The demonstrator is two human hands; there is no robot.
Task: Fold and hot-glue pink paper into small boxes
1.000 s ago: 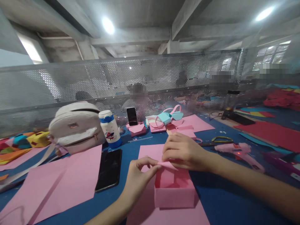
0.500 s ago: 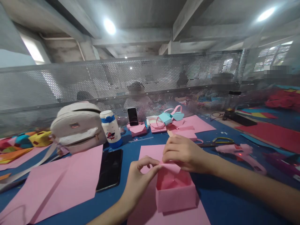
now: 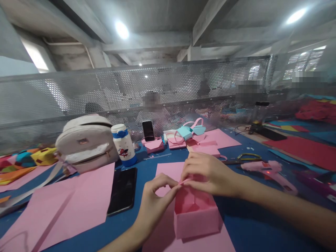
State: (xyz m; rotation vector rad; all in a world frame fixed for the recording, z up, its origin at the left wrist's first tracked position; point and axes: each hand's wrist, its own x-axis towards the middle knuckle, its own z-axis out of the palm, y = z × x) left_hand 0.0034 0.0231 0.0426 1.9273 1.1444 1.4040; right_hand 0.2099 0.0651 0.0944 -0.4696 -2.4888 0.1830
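Observation:
An open-topped pink paper box (image 3: 196,224) rests on a pink paper sheet (image 3: 160,227) in front of me. With thumb and fingertips, my left hand (image 3: 159,196) pinches the far left corner of the box's rim. My right hand (image 3: 207,173) is closed on the far edge beside it, its thumb inside and its fingers behind the paper. The two hands' fingertips nearly meet at that corner. The box's near wall stands upright, and its far wall is partly hidden by my right hand.
To the left are a black phone (image 3: 123,190), pink sheets (image 3: 78,199), a bottle (image 3: 123,145) and a white backpack (image 3: 84,143). Small paper bags (image 3: 185,133) stand behind. Scissors (image 3: 248,157) and a pink glue gun (image 3: 270,171) lie right. A perforated metal screen (image 3: 120,91) closes off the back.
My right thumb has moved down onto the inner side of the far flap, which now folds back under my fingers. The left hand keeps its pinch; the box stays in place.

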